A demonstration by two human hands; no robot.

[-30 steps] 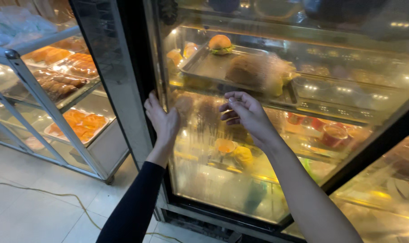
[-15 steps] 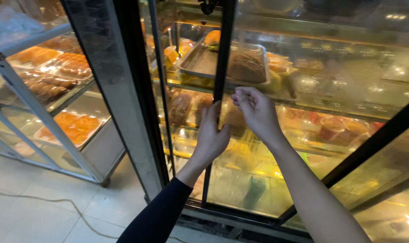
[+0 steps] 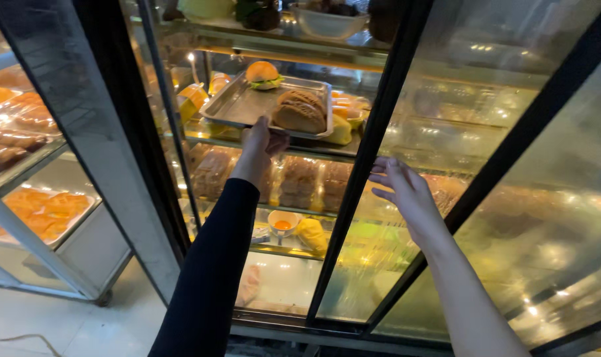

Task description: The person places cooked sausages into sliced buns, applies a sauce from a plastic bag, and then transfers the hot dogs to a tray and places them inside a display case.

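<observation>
Metal tray [image 3: 237, 106] sits on the mid shelf of the glass display case, w/ a burger [image 3: 263, 74] at the back and a round bread loaf [image 3: 300, 111] near the front edge. Left hand [image 3: 260, 142] is closed on the tray's front rim. Right hand [image 3: 406, 192] is open, flat against the sliding glass door [image 3: 406, 218].

Handling: tray looks stiff, thin, likely light and slick; items loose, so keep level. Best hold: front rim.

Obstructions: black door frame [image 3: 373, 152] just beside the tray's right end; wrapped yellow items [image 3: 194, 96] on its left; packed buns [image 3: 300, 182] on the shelf below.

Your left hand [image 3: 264, 140] grips the tray's [image 3: 234, 106] front edge on the cabinet shelf [image 3: 353, 153], burger [image 3: 263, 74] at its back, bread loaf [image 3: 300, 111] front right; your right hand [image 3: 406, 192] rests on the sliding glass door [image 3: 446, 132].
</observation>
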